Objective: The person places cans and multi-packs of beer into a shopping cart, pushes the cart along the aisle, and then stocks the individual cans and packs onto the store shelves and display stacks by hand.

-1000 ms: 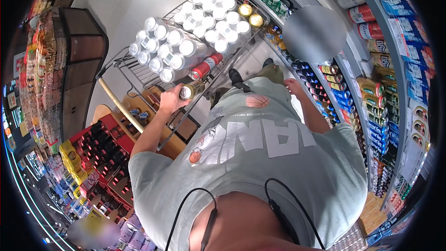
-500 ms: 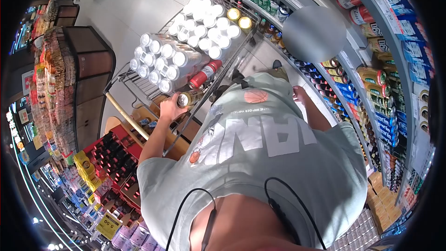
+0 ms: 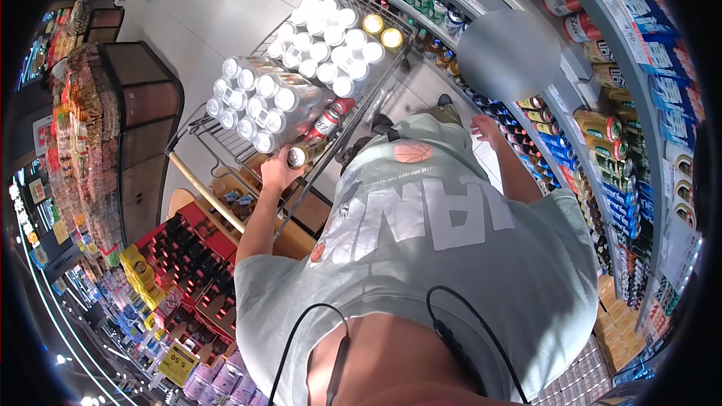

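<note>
At the handle-end corner of the wire shopping cart (image 3: 218,135), by the side edge nearest the wearer, the head view shows the left hand (image 3: 277,170) wrapped around a gold can (image 3: 298,156), its pale top turned up toward the camera; whether the can rests on the cart's wire cannot be told. The two hands are well apart: the right hand (image 3: 485,128) hangs in the air on the other side of the body, fingers loosely bent around nothing, near the shelf unit (image 3: 560,111). Just beyond the gold can, along the same side edge of the cart, a red can (image 3: 325,124) with a white label lies on its side. Next to it, toward the handle edge, stands a pack of silver-topped cans (image 3: 256,105), and a larger block of bright-topped cans (image 3: 327,49) fills the part toward the far edge, with glare on the lids. Two gold-topped cans (image 3: 392,37) stand at the far corner on the wearer's side. The pale handle (image 3: 204,192) crosses the near end, beside a red rack of dark bottles (image 3: 184,254). Beyond the cart's opposite side edge, across the tiled floor (image 3: 218,11), is a brown display stand (image 3: 147,116) heaped with packaged goods (image 3: 86,154).
</note>
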Available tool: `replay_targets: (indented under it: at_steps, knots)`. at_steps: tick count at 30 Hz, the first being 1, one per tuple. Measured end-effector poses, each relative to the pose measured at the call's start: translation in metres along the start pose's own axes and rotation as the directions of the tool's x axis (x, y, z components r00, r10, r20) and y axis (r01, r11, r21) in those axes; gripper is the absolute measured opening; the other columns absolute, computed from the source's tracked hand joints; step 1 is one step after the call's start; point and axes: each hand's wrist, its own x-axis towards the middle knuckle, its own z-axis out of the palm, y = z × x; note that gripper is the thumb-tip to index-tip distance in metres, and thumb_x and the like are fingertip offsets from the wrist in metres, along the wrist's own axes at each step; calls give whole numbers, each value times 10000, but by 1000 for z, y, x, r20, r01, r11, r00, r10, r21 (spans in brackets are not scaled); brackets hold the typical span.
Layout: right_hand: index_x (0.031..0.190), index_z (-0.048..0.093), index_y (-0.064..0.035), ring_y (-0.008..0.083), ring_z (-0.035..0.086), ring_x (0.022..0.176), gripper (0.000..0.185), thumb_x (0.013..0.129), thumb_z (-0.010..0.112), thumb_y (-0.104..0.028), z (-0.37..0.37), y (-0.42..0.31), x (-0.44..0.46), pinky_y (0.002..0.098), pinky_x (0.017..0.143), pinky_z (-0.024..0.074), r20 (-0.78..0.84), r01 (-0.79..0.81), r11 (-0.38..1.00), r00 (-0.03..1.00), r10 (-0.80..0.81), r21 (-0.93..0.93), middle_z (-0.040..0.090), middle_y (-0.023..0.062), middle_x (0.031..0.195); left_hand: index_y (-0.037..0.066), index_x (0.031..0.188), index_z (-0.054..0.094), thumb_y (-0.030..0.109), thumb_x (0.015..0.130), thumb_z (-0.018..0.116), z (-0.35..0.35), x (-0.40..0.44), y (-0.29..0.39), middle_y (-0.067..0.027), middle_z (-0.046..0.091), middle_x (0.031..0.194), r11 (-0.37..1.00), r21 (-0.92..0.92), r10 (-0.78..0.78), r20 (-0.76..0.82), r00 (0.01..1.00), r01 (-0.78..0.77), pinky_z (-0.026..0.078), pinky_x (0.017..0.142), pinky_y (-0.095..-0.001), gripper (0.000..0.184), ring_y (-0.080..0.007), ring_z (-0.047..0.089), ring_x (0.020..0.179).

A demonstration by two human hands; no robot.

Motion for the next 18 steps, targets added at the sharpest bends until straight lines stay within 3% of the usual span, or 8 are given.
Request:
replay_targets:
  at_steps: [2,8,10,13,14,18]
  knots:
    - [1161,553,-135,171,608,848,346,885,564,-344,0,-10,-7,357,728,483,-15,12,1000,1000,-11,14,634,34,1009,116,1192,561,486,621,783,-8,-4,1,-146,692,812,997,-7,75,-55,996,-75,544,639,-405,715,-308,679,730]
    - [1168,552,-129,158,602,869,353,857,582,-294,-3,-4,-35,321,715,465,-16,100,986,995,-99,136,628,25,1011,110,1217,554,481,625,780,-79,2,39,-152,691,812,995,33,96,48,994,-98,545,653,-415,734,-307,681,729]
    - [1148,560,-139,144,592,813,329,861,563,-300,-3,13,-34,334,692,461,-33,113,976,994,-108,188,628,12,954,102,1218,554,477,623,782,-104,12,56,-156,692,824,990,68,113,125,986,-123,547,664,-412,739,-307,682,742]
    - [1126,558,-140,133,570,763,313,860,549,-306,0,38,-38,339,675,456,-93,106,966,992,-86,234,615,-1,907,103,1211,556,469,616,788,-129,27,75,-153,691,823,948,81,304,47,952,-307,548,669,-409,737,-298,683,744]
    - [1119,558,-141,133,568,760,305,859,545,-302,-1,48,-40,337,671,455,-111,102,960,991,-75,262,614,-2,909,104,1195,565,472,608,797,-138,33,86,-147,689,817,952,89,284,107,953,-294,550,664,-406,730,-289,683,735]
    - [1085,560,-146,119,542,696,255,857,519,-254,-4,88,-46,310,616,436,-138,50,910,990,8,411,593,-7,854,93,1181,571,474,577,824,-172,58,133,-144,690,815,882,129,446,79,891,-453,551,660,-403,758,-281,685,722]
